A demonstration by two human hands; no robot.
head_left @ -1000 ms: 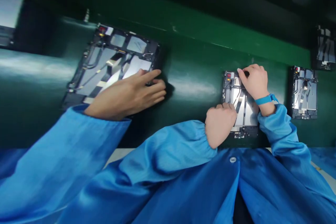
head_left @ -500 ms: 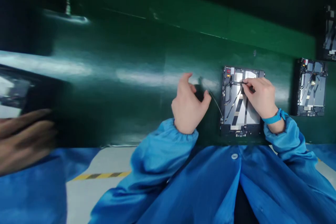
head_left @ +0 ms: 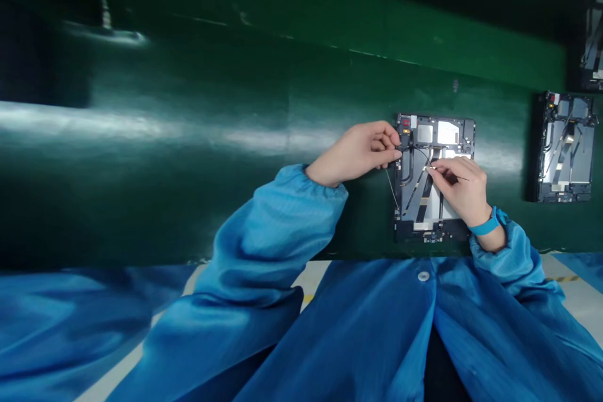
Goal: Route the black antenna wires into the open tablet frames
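Note:
An opened tablet-like device lies on the green work surface, with silver plates and dark flat ribbon cables in its black frame. My left hand is closed in a pinch at the device's upper left edge; what its fingertips grip is too small to make out. A thin pale wire runs down from below that hand to the device's left side. Over the middle of the device, my right hand pinches a thin black cable that curves across from the upper left. A blue wrist strap circles my right wrist.
A second opened device lies to the right on the green work surface, and part of another shows at the far right edge. At lower left is a co-worker's blue garment.
My left hand has moved right to the device's edge, its spread fingers now pinched together. My right hand has shifted slightly down and left. The co-worker's hand and dark object have left view.

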